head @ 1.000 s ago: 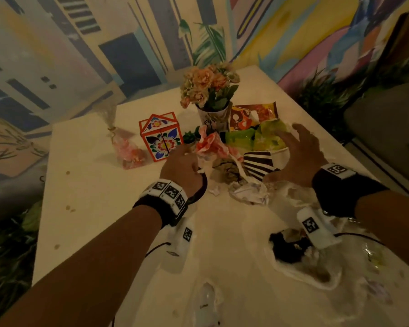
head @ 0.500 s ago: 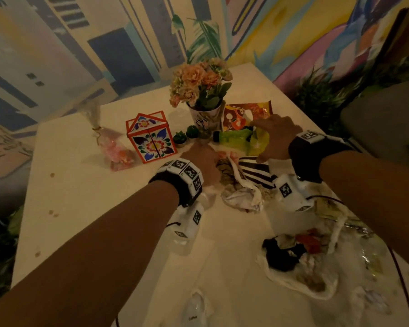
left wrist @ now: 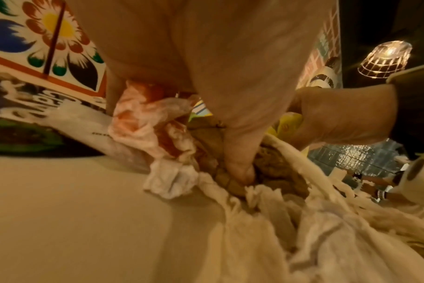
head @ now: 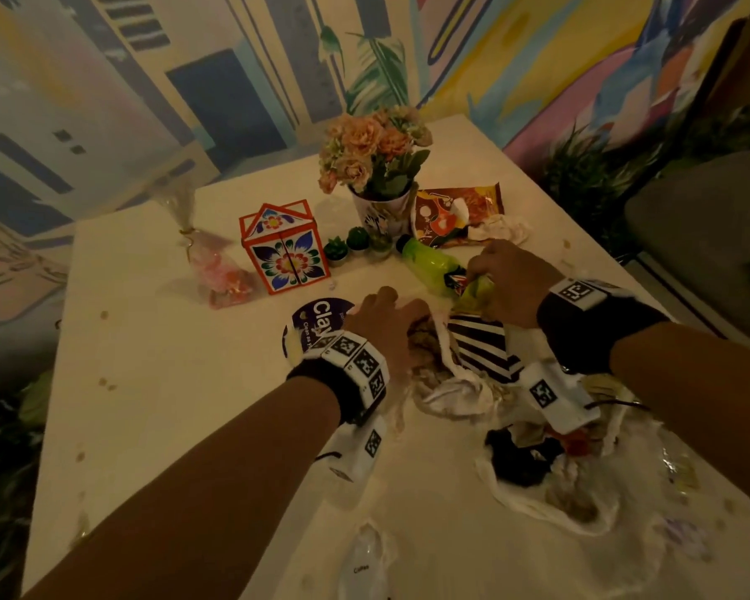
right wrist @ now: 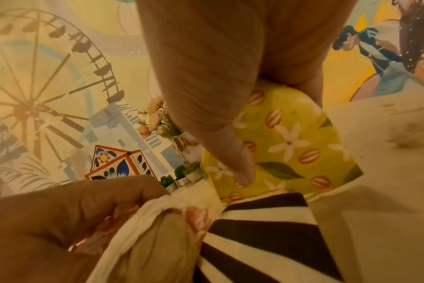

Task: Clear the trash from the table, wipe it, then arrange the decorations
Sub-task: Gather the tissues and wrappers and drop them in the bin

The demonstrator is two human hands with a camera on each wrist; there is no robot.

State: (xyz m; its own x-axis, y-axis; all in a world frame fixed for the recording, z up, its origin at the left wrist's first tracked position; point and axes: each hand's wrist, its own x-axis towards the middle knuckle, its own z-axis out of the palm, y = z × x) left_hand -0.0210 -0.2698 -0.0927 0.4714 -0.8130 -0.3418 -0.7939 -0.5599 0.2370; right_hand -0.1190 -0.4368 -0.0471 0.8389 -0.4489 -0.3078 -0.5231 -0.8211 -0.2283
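My left hand [head: 388,313] grips a wad of pink-stained tissue [left wrist: 143,122] and brown crumpled paper [left wrist: 274,172] at the mouth of a white plastic bag [left wrist: 327,229]. My right hand [head: 501,277] pinches a yellow-green flower-print wrapper [right wrist: 291,145], thumb on top, above a black-and-white striped paper [head: 481,344]. A green bottle [head: 429,264] lies just beyond. Behind stand a flower vase [head: 379,166], a painted house box [head: 284,249], small succulents [head: 358,240] and a pink cellophane bag [head: 217,270].
A purple round label [head: 317,318] lies left of my left hand. A snack packet [head: 455,210] and a white tissue [head: 499,229] sit at the back right. Another open white bag of trash [head: 546,482] and a clear wrapper [head: 364,560] lie near me. Crumbs dot the table [head: 148,383].
Both hands reached forward into the pile and closed. The left took the pink tissue, the right bunched up the yellow-green wrapper, which uncovered the green bottle.
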